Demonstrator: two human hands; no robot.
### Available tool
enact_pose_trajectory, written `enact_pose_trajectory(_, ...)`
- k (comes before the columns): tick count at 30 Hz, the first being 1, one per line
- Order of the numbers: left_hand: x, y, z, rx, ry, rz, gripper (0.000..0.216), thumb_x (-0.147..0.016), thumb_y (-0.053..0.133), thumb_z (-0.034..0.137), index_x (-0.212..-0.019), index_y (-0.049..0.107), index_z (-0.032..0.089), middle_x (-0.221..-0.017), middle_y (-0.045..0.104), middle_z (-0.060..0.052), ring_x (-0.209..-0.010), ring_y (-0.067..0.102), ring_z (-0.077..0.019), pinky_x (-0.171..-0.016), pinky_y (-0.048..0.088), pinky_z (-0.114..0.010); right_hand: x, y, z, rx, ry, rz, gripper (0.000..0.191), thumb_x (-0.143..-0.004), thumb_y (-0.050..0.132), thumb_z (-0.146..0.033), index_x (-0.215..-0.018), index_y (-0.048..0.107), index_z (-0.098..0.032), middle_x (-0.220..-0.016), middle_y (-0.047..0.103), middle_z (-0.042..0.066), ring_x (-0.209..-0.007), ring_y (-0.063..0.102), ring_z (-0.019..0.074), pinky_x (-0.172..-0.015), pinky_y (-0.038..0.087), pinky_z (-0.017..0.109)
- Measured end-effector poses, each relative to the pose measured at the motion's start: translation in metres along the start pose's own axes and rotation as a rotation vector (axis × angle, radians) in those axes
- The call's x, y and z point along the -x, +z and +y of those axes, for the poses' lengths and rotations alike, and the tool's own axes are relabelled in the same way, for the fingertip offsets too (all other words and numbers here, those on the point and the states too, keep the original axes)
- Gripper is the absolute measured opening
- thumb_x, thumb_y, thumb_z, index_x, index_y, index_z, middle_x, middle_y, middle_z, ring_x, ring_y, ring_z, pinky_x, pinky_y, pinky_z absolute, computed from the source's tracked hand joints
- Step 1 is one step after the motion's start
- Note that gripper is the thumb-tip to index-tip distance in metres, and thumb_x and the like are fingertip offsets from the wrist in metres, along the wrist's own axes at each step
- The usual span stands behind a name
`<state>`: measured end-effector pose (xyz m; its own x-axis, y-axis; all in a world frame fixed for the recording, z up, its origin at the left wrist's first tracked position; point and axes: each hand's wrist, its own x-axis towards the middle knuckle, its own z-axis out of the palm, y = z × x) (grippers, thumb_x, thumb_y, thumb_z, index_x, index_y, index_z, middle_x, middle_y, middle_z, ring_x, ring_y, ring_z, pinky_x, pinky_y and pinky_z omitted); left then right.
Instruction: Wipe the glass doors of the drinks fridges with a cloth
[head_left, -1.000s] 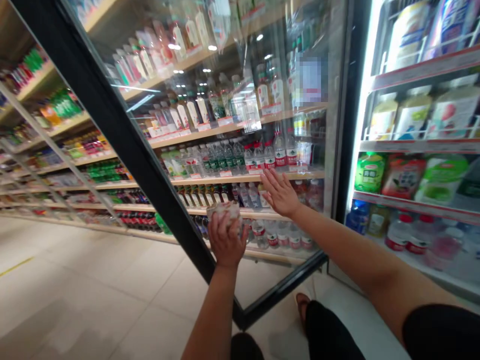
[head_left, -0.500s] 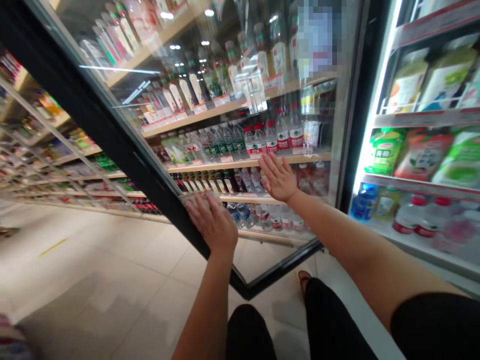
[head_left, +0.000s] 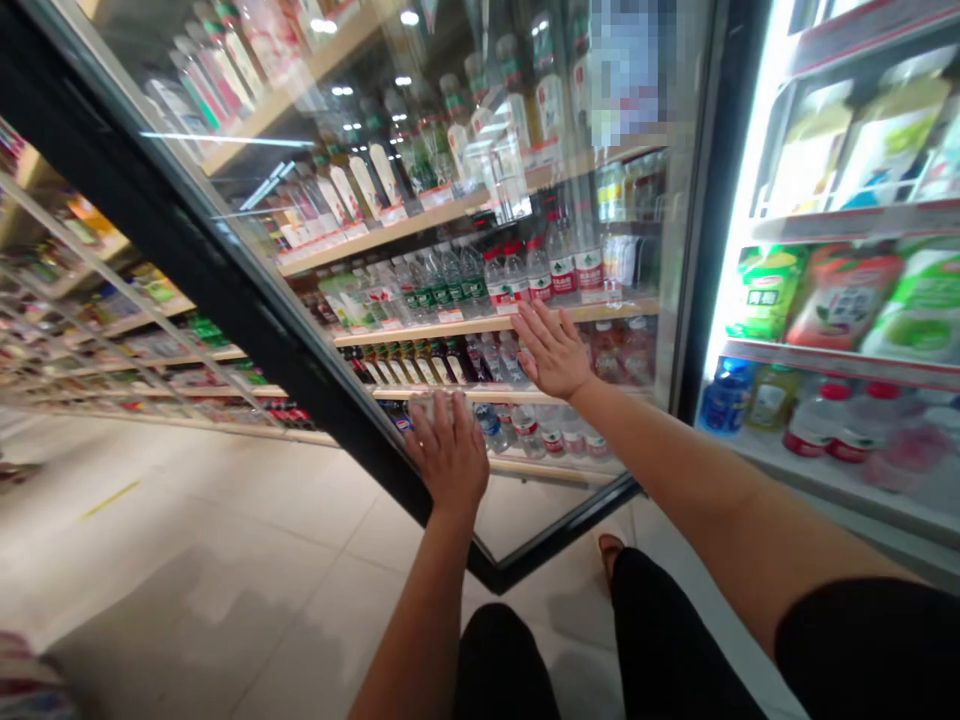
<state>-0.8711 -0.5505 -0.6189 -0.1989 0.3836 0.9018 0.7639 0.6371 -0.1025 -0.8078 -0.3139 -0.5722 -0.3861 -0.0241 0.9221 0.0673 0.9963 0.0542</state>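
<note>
A glass door [head_left: 450, 350] with a black frame [head_left: 285, 365] stands ajar in front of me, beside a lit drinks fridge. My left hand [head_left: 452, 455] lies flat near the lower left of the pane, fingers spread, its heel close to the frame. Higher up and to the right, my right hand [head_left: 553, 350] rests with its palm toward the glass, fingers stretched out. Neither hand holds anything. A cloth or other thing under the palms does not show. Shelves of bottles appear in and through the pane.
To the right, the fridge shelves [head_left: 870, 355] carry drink bottles [head_left: 829, 415] and green and red packs [head_left: 769, 290]. Store shelving [head_left: 135, 350] with packaged goods runs along the left. Pale floor tiles [head_left: 315, 560] lie below, and my foot [head_left: 611, 550] is near the door's bottom corner.
My left hand has slid to the right, from the door's black frame onto the glass. My right hand stays almost in place on the pane. The view has shifted slightly.
</note>
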Motion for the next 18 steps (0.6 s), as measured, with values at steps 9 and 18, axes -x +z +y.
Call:
enact_pose_trajectory(9,0.082,0.021,0.010,-0.020,0.166,-0.044,0.054,-0.097,0.053,0.017,-0.150,0.045,0.018,-0.146,0.054,-0.018,-0.151,0.024,-0.0369,-0.117,0.035,-0.057,0.001,0.000,0.001,0.018,-0.005,0.019,0.057,-0.104,0.030,-0.040,-0.160,0.029,-0.024,-0.163,0.035,0.003,-0.155,0.022,0.0219,-0.129,0.005,0.050)
enact_pose_trajectory(18,-0.038,-0.005,0.003,0.001,-0.045,0.076,0.063,-0.100,0.049,0.028,-0.158,0.028,0.016,-0.162,0.028,-0.020,-0.154,0.006,-0.0385,-0.121,0.014,-0.069,0.001,0.000,-0.001,0.022,-0.002,0.019,0.058,-0.104,0.030,-0.041,-0.160,0.029,-0.024,-0.163,0.035,0.005,-0.154,0.023,0.0241,-0.129,0.008,0.051)
